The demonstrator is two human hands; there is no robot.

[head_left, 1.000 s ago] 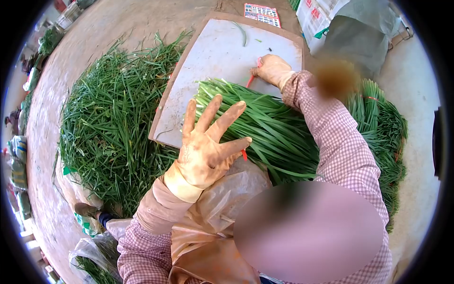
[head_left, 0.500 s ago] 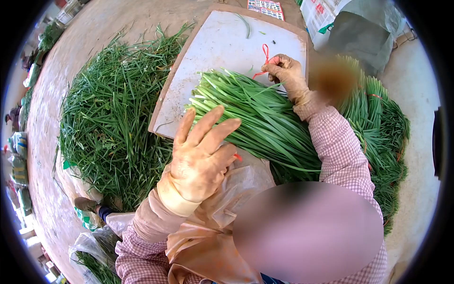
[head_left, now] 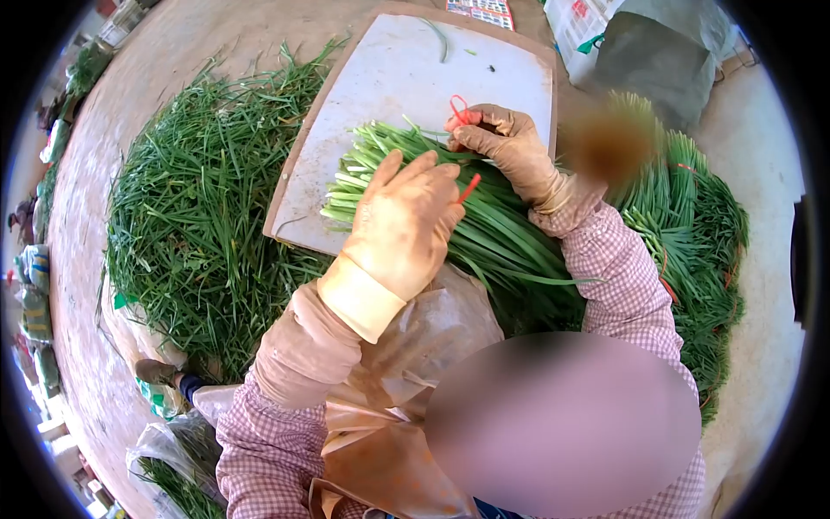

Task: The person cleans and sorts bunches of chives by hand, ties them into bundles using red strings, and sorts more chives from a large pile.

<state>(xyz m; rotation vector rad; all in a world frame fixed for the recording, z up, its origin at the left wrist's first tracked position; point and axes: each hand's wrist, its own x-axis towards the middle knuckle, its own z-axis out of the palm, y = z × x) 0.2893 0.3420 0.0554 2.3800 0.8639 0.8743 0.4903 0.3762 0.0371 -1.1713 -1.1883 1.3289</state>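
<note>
A bundle of long green leafy stalks (head_left: 510,229) lies across the pale board (head_left: 389,73), its whitish cut ends to the left. My gloved left hand (head_left: 405,216) is over the bundle near those ends, closed on one end of a red tie (head_left: 469,188) that sticks out by the thumb. My gloved right hand (head_left: 506,143) is at the bundle's far side, its thumb and fingers pinched on the red tie's other, looped end. The middle of the tie is hidden.
A large heap of loose green stalks (head_left: 207,199) lies left of the board. Tied bundles (head_left: 692,225) are stacked at the right. A grey sheet-covered box (head_left: 653,60) stands at the back right, near a printed sheet (head_left: 484,10). A bag of greens (head_left: 177,467) is at lower left.
My left hand has moved from beside the bundle up and right onto it, its spread fingers drawing together. My right hand has pulled the red tie's looped end toward my left hand.
</note>
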